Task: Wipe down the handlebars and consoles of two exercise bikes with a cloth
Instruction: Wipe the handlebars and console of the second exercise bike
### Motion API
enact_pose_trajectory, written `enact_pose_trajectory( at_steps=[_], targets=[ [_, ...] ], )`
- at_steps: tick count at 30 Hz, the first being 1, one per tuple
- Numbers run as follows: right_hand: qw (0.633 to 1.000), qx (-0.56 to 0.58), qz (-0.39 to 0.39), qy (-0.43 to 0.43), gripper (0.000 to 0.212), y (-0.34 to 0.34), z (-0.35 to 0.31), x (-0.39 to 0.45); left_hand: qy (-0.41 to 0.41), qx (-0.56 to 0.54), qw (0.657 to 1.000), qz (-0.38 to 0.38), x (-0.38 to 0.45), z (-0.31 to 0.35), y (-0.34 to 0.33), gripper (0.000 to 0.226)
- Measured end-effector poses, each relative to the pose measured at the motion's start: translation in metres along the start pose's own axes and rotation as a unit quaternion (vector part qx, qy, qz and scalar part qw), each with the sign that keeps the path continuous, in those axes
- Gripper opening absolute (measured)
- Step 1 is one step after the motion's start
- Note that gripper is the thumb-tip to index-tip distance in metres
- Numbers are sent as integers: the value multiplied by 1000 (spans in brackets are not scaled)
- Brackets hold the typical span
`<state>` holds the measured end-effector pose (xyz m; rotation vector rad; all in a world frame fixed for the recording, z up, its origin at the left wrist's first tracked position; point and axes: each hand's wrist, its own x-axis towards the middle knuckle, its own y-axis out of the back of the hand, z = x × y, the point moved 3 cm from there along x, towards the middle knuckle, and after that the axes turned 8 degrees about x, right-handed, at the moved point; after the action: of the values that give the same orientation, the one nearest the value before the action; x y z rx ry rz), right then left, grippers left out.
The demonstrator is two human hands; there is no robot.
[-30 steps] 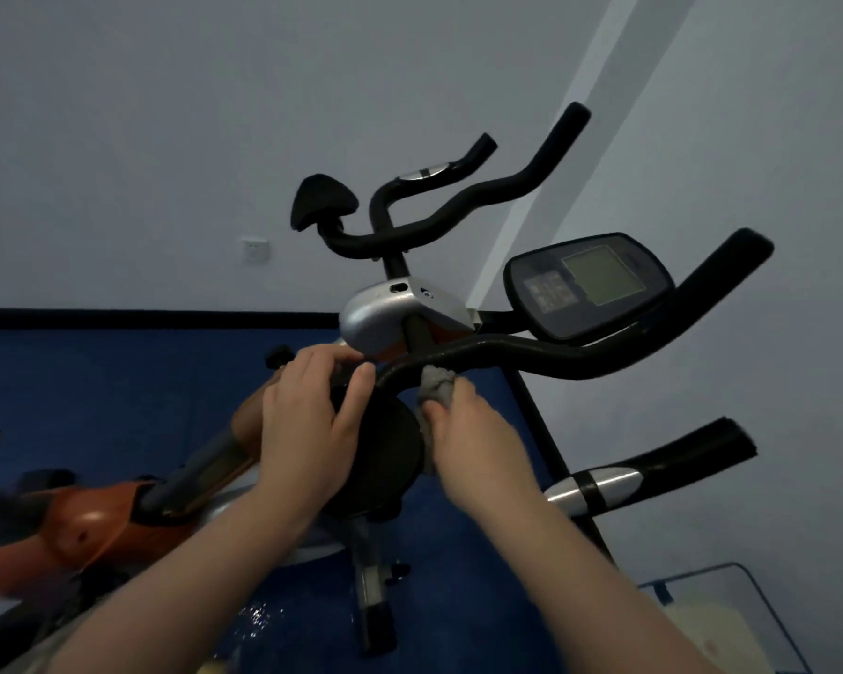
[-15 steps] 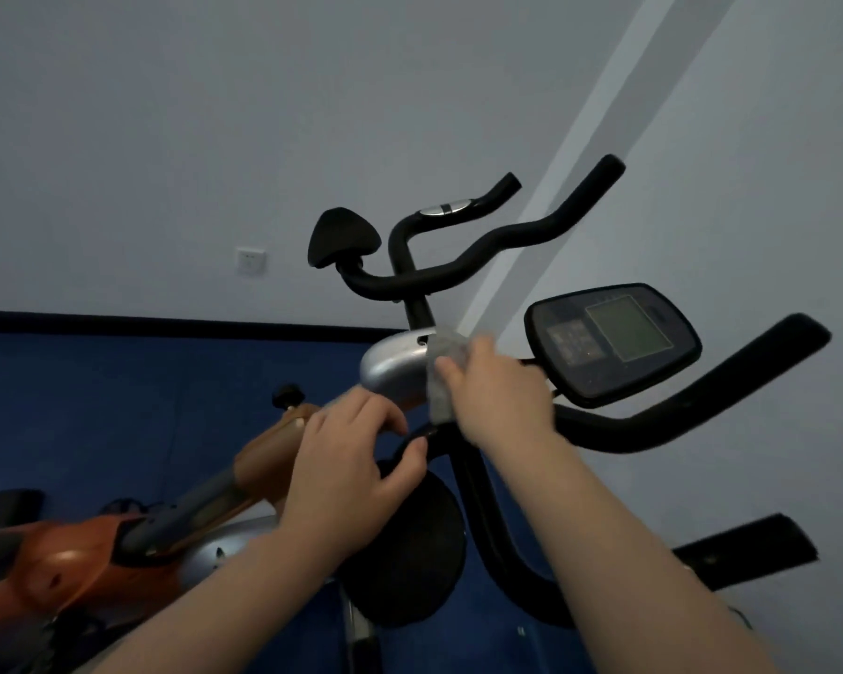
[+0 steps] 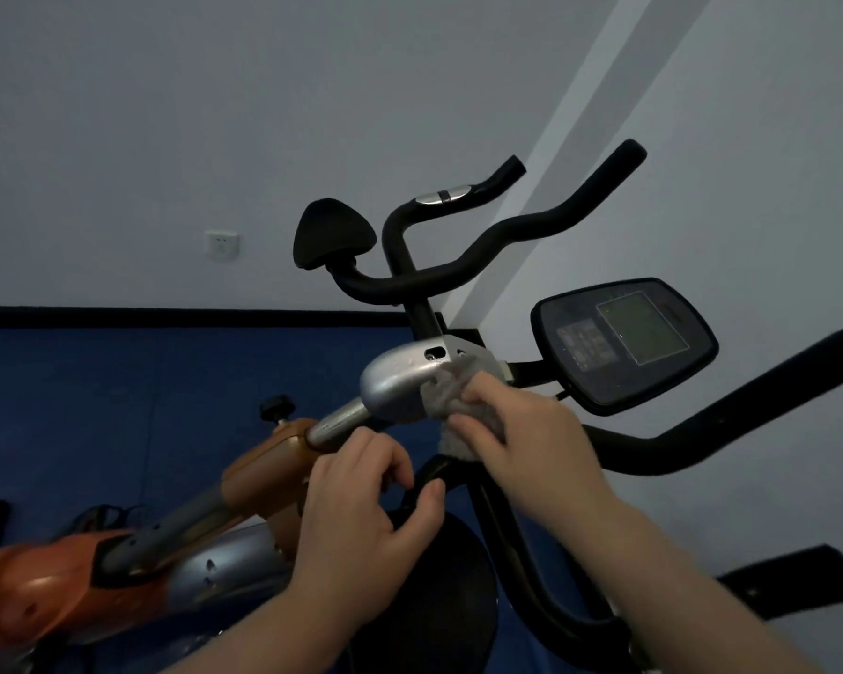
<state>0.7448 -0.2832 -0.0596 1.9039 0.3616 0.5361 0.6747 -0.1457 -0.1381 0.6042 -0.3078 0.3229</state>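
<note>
I hold the cloth (image 3: 451, 406) bunched in my right hand (image 3: 536, 440), and I press it against the right side of the silver cap (image 3: 402, 381) where the handlebar post of the near bike meets its stem. My right fingers (image 3: 478, 423) are clenched over the cloth, so it stays folded thick and does not slip on the smooth metal. A loose end of it hangs down toward the black bar (image 3: 677, 447) below.

My left hand (image 3: 361, 508) is near and to the left, below the silver tube (image 3: 337, 425). Its fingers are curled around a dark part of the bar by the thumb, but how firmly they grip I cannot tell, because the part is in shadow. I judge that this hand is there to keep the bars from turning while the other one rubs.

To the right of the cloth stands the console (image 3: 624, 345), tilted toward me, with its grey screen; the cloth is just beside it but not touching. I think it is not yet wiped. The black grips go out to the right, well apart from my hands.

Farther, against the wall, the second handlebars (image 3: 507, 240) rise, with a small silver plate on one bar. At the far left there is a wall socket (image 3: 222, 245).

I see no containers here, so nothing is held in any.
</note>
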Motion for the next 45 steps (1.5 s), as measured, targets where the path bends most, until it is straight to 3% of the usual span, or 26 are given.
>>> enact_pose_trajectory(
  at_steps=[4,6,9,14,19,24,28,30,32,35,37,40,43,45],
  targets=[
    [989,92,-71,93,26,8,-2,-7,-7,-14,1000,-2,1,0,-1,17],
    [984,64,-109,125,30,-7,-11,-9,-10,-24,1000,-6,0,1,-1,11],
    [973,-9,-161,165,31,0,-5,-5,8,-36,999,1,-2,-1,-2,19],
    [989,6,-93,114,26,31,15,-1,10,-57,998,20,-5,-2,-1,27],
    [963,17,-174,207,21,-4,-11,-19,-5,-57,998,24,-4,-1,0,31],
    [988,14,-93,124,23,29,17,-8,7,-58,998,16,-4,-1,0,30],
    [975,21,-133,174,25,-1,-8,-24,1,-55,998,5,-3,-3,0,30],
    [983,-8,-105,152,30,18,13,-26,-12,-36,999,-10,-2,-1,1,28],
    [999,-18,1,42,29,37,36,-33,-24,-36,999,-28,4,8,3,24],
    [986,-19,142,-90,26,12,17,-44,-16,-65,997,-35,18,23,2,19],
    [985,-33,159,-66,27,-7,-4,-55,-10,-79,995,-53,25,29,-1,17],
    [984,-63,165,-40,28,17,17,-60,5,-85,992,-94,27,27,-4,16],
    [948,-56,280,-144,22,42,40,-58,-4,-76,989,-129,30,29,-6,17],
    [930,-70,306,-193,24,25,27,-56,-19,-72,986,-149,38,35,-8,14]
  ],
)
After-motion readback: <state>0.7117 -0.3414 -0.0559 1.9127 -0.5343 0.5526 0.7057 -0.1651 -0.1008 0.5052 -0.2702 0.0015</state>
